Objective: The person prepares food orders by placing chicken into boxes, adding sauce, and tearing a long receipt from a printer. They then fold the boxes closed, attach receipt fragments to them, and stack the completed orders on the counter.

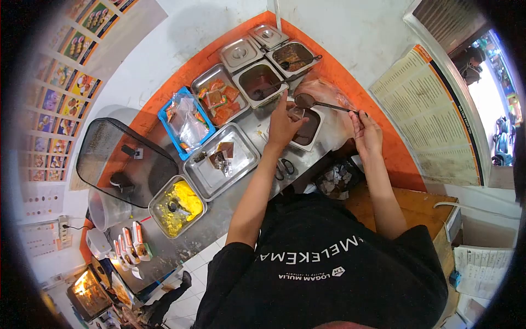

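Note:
My right hand (366, 130) grips the handle end of a long ladle (306, 101), whose bowl holds dark brown sauce above a square white container (309, 127) of the same sauce. My left hand (283, 124) rests at the left rim of that container, fingers closed on a small clear packet that is hard to make out. Both hands sit over the steel counter (263, 123).
Steel pans of sauces (260, 82) and lidded pans (241, 53) stand behind. A tray of orange packets (218, 97), a blue basket of plastic bags (185, 120), a flat tray (219, 162), a yellow-sauce pan (178, 205), scissors (285, 167) and a black bin (335, 180) surround them.

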The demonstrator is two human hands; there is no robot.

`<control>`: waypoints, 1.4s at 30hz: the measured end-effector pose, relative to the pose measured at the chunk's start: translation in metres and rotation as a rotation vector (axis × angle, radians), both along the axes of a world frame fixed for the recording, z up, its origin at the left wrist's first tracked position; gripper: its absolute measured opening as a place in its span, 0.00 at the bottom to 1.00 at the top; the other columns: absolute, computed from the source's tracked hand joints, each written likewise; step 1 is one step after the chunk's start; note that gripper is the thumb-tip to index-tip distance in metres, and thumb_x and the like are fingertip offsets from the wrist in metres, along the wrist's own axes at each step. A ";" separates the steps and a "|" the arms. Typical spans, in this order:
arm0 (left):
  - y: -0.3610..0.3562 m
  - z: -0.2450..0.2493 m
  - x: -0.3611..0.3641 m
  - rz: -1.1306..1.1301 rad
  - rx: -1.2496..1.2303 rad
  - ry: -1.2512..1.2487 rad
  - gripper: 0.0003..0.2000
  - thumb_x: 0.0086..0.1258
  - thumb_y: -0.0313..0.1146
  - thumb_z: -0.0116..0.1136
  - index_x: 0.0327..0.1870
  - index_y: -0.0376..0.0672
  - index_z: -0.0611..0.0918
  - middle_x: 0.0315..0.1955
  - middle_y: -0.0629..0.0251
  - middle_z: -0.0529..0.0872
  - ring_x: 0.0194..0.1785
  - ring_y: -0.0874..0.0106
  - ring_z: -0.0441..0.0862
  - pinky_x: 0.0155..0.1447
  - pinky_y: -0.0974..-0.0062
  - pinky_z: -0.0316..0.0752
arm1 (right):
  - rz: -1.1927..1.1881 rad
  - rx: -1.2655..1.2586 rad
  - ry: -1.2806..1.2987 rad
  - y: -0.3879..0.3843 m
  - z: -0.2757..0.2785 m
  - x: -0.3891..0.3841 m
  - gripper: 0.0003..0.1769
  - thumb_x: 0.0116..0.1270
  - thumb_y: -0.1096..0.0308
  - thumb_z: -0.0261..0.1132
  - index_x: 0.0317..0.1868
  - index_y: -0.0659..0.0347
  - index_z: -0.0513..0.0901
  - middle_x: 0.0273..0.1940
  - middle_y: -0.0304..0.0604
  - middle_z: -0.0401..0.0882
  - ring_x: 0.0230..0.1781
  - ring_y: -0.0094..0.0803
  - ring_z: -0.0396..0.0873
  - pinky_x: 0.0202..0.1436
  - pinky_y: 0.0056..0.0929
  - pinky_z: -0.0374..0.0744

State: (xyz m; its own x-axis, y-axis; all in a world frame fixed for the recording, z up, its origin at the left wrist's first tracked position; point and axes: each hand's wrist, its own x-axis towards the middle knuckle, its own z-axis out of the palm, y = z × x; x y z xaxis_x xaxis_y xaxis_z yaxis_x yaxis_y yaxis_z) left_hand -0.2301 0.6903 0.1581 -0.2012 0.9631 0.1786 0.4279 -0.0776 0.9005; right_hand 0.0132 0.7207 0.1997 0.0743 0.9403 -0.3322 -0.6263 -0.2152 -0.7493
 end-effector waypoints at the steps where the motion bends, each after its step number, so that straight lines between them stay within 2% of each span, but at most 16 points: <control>1: 0.002 0.004 0.003 -0.012 -0.001 -0.095 0.51 0.50 0.30 0.79 0.75 0.39 0.58 0.44 0.58 0.83 0.32 0.75 0.81 0.38 0.77 0.77 | 0.007 0.034 -0.001 0.000 0.000 0.001 0.09 0.71 0.75 0.62 0.46 0.74 0.77 0.46 0.48 0.80 0.46 0.41 0.84 0.52 0.27 0.86; 2: 0.003 0.004 0.005 -0.025 -0.005 -0.190 0.52 0.50 0.30 0.79 0.76 0.38 0.57 0.45 0.58 0.83 0.32 0.77 0.81 0.37 0.78 0.77 | 0.008 0.035 -0.005 -0.001 0.003 0.001 0.09 0.71 0.75 0.62 0.46 0.74 0.77 0.46 0.48 0.80 0.46 0.41 0.84 0.52 0.27 0.86; 6: 0.006 0.006 0.009 -0.034 0.054 -0.220 0.51 0.50 0.29 0.80 0.76 0.38 0.57 0.43 0.58 0.83 0.32 0.78 0.81 0.36 0.79 0.77 | -0.023 0.025 -0.085 -0.004 0.008 0.002 0.09 0.71 0.73 0.62 0.45 0.72 0.78 0.44 0.48 0.81 0.44 0.37 0.85 0.50 0.25 0.86; 11: 0.007 0.008 0.009 -0.086 0.065 -0.288 0.51 0.51 0.28 0.79 0.76 0.39 0.57 0.46 0.56 0.80 0.36 0.78 0.82 0.39 0.79 0.79 | -0.022 0.060 -0.126 -0.005 0.014 0.002 0.09 0.72 0.72 0.63 0.44 0.71 0.79 0.40 0.47 0.82 0.42 0.34 0.85 0.49 0.25 0.85; 14: 0.008 0.007 0.011 -0.083 0.076 -0.292 0.50 0.49 0.27 0.79 0.74 0.36 0.59 0.50 0.52 0.79 0.37 0.73 0.86 0.39 0.77 0.82 | -0.013 0.152 -0.159 -0.005 0.017 0.001 0.10 0.72 0.70 0.63 0.43 0.71 0.79 0.39 0.47 0.83 0.39 0.34 0.85 0.48 0.26 0.84; 18: 0.009 0.008 0.013 -0.087 0.052 -0.249 0.50 0.49 0.26 0.79 0.74 0.37 0.59 0.50 0.51 0.79 0.37 0.72 0.86 0.39 0.76 0.82 | -0.022 0.227 -0.249 -0.004 0.016 0.001 0.11 0.72 0.68 0.64 0.44 0.70 0.80 0.38 0.46 0.84 0.37 0.31 0.85 0.45 0.24 0.83; 20: 0.009 0.009 0.014 -0.091 0.058 -0.265 0.49 0.51 0.26 0.78 0.75 0.39 0.60 0.48 0.54 0.79 0.38 0.75 0.84 0.40 0.78 0.81 | -0.031 0.273 -0.278 -0.003 0.015 0.002 0.11 0.72 0.67 0.64 0.44 0.70 0.80 0.38 0.46 0.85 0.37 0.29 0.85 0.44 0.23 0.82; 25: 0.009 0.015 0.016 -0.101 0.046 -0.256 0.48 0.51 0.27 0.78 0.74 0.38 0.60 0.49 0.53 0.79 0.38 0.75 0.84 0.40 0.77 0.81 | -0.001 0.437 -0.526 -0.010 0.027 0.000 0.10 0.74 0.68 0.62 0.45 0.68 0.81 0.41 0.44 0.86 0.37 0.25 0.85 0.44 0.22 0.81; 28: 0.010 0.016 0.016 -0.106 0.036 -0.263 0.49 0.51 0.27 0.78 0.75 0.37 0.60 0.49 0.54 0.79 0.37 0.75 0.84 0.40 0.77 0.81 | -0.005 0.530 -0.663 -0.017 0.042 -0.006 0.09 0.74 0.70 0.60 0.45 0.69 0.81 0.41 0.45 0.85 0.38 0.26 0.85 0.45 0.22 0.81; 32: 0.010 0.018 0.016 -0.118 0.034 -0.270 0.49 0.51 0.27 0.78 0.74 0.35 0.60 0.49 0.57 0.79 0.37 0.76 0.83 0.40 0.79 0.80 | 0.033 0.654 -0.602 -0.022 0.046 -0.006 0.08 0.74 0.74 0.58 0.45 0.71 0.80 0.43 0.47 0.84 0.41 0.30 0.85 0.46 0.24 0.82; 34: 0.012 0.017 0.015 -0.123 0.031 -0.275 0.48 0.51 0.27 0.78 0.74 0.36 0.60 0.48 0.57 0.79 0.37 0.77 0.83 0.40 0.80 0.79 | 0.118 0.762 -0.739 -0.024 0.047 -0.003 0.06 0.74 0.77 0.57 0.46 0.71 0.79 0.43 0.49 0.82 0.43 0.33 0.85 0.47 0.27 0.82; 39: 0.014 0.016 0.014 -0.138 0.016 -0.252 0.48 0.52 0.26 0.77 0.75 0.36 0.59 0.46 0.58 0.82 0.37 0.79 0.82 0.40 0.81 0.79 | 0.197 0.911 -0.769 -0.027 0.058 -0.001 0.05 0.71 0.81 0.59 0.45 0.72 0.79 0.43 0.51 0.82 0.44 0.35 0.85 0.47 0.30 0.84; 41: 0.014 0.017 0.014 -0.117 -0.024 -0.238 0.49 0.49 0.26 0.78 0.73 0.34 0.61 0.39 0.60 0.83 0.31 0.80 0.78 0.36 0.81 0.78 | 0.214 0.962 -0.795 -0.025 0.064 0.002 0.05 0.69 0.82 0.60 0.44 0.72 0.80 0.43 0.51 0.83 0.45 0.35 0.85 0.48 0.31 0.84; 42: 0.014 0.018 0.013 -0.116 -0.027 -0.234 0.49 0.49 0.26 0.78 0.73 0.34 0.61 0.39 0.60 0.83 0.31 0.80 0.78 0.36 0.81 0.78 | 0.204 1.090 -0.947 -0.024 0.068 0.005 0.05 0.68 0.83 0.61 0.43 0.72 0.79 0.44 0.52 0.82 0.45 0.36 0.85 0.47 0.32 0.85</control>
